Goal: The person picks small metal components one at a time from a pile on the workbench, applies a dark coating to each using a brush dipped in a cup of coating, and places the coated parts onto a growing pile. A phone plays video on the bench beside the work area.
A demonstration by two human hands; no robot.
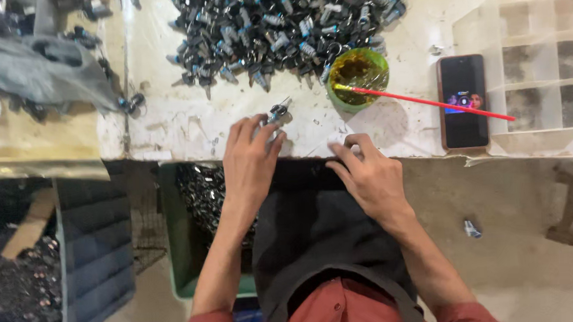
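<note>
My left hand [251,159] grips a small metal part [278,111] with a blue band, holding it over the white worktop [182,120]. My right hand [367,173] rests at the worktop's front edge with fingers bent and spread, holding nothing that I can see. A large pile of similar small dark metal parts [280,26] lies at the back of the worktop. A green bowl [358,77] of yellowish grease stands next to the pile, with a red stick [438,103] resting in it.
A phone [463,100] with a lit screen lies to the right of the bowl. A green crate [183,230] with dark metal parts sits under the worktop edge. Grey cloth [37,65] lies at the left. White compartment shelving [546,59] stands at the right.
</note>
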